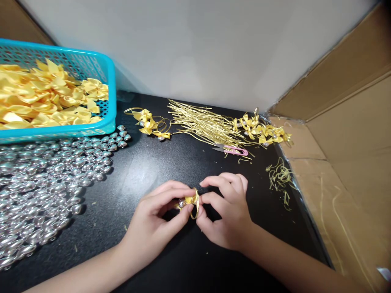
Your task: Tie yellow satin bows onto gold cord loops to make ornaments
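L hand point(159, 213) pinches a yellow satin bow point(190, 200) btwn thumb & fingers; silver bead point(182, 203) on the bow shows in the gap btwn them. Gold cord loop point(197, 205) stands at the bow's 3 o'clock side. R hand point(227, 211) has index & thumb tips at the loop, other fingers curled loosely; can't tell if it grips or just touches. Bow's at bottom-ctr of the blk tabletop point(171, 162), btwn both hands.

Clock dirs from the bow, 12 = straight ahead:
- 9: big spread of silver teardrop beads point(45, 195).
- 10: turquoise plastic basket point(111, 93) w/ a heap of yellow satin bows point(51, 97).
- 11: small grp of bow-and-bead pieces point(148, 124), w/ gold loops.
- 12: pile of gold cord lengths point(204, 122); wht wall point(195, 53) behind.
- 1: pink-handled thread snips point(235, 150), right by the near end of the cord pile.
- Btwn 1 & 2: larger cluster of beaded bows point(262, 132).
- 2: tangle of gold cord scraps point(279, 175), nr the table edge; cardboard panels point(351, 118) beyond.
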`<action>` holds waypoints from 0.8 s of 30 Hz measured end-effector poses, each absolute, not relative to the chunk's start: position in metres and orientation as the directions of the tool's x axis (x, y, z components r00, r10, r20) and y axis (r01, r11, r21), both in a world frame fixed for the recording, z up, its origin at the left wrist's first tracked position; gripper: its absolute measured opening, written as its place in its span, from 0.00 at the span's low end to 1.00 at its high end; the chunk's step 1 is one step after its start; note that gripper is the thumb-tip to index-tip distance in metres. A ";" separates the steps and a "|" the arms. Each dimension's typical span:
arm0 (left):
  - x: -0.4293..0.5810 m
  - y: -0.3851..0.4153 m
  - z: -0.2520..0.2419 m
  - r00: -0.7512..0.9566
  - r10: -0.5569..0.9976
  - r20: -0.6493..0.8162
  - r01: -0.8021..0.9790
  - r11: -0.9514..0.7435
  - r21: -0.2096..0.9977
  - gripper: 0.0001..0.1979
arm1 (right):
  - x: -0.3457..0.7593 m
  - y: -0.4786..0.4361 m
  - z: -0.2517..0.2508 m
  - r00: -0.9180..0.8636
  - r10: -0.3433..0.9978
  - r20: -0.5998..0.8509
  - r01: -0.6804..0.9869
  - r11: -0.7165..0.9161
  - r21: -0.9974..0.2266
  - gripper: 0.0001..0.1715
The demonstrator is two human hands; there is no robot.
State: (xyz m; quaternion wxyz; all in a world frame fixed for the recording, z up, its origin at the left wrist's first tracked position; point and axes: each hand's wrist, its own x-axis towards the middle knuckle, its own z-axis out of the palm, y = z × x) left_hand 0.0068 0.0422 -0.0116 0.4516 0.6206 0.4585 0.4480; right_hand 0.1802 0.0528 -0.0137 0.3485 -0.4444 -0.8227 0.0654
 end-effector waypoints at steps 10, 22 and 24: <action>0.006 0.043 -0.014 0.150 0.981 0.125 0.160 -0.149 0.976 0.13 | 0.180 0.054 -0.015 -0.307 0.763 0.569 0.670 0.598 -0.439 0.06; 0.003 0.043 -0.018 0.163 0.981 0.101 0.135 -0.123 0.983 0.13 | 0.180 0.054 -0.017 -0.318 0.755 0.574 0.672 0.606 -0.425 0.05; 0.004 0.043 -0.018 0.175 0.979 0.106 0.128 -0.130 0.983 0.14 | 0.180 0.054 -0.019 -0.316 0.754 0.576 0.677 0.604 -0.420 0.06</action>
